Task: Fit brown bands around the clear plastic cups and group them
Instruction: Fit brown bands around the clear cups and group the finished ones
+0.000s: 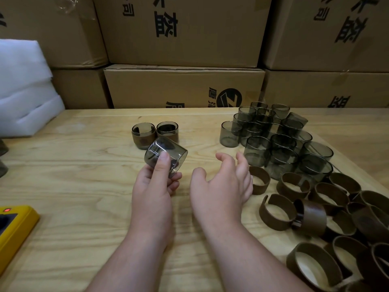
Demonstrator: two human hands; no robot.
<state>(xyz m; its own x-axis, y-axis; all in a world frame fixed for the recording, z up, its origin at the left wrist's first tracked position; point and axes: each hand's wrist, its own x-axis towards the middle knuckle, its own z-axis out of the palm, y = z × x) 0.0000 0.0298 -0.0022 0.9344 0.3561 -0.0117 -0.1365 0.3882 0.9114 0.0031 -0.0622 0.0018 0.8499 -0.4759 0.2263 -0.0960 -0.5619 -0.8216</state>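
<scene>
My left hand [154,186] grips a bare clear smoky cup [166,153], tilted on its side, thumb across its wall. Just behind it stand two cups wearing brown bands [144,135] [168,131], side by side. My right hand [223,182] hovers with relaxed fingers and holds nothing, close to a brown band [260,180] that lies on the table. A cluster of several unbanded cups [273,133] stands at the right. Several loose brown bands [315,211] lie in a heap at the near right.
The work surface is a light wooden table [84,175]. Stacked cardboard boxes [183,87] wall off the back. White foam sheets [23,87] sit at the far left, a yellow device [14,226] at the near left edge.
</scene>
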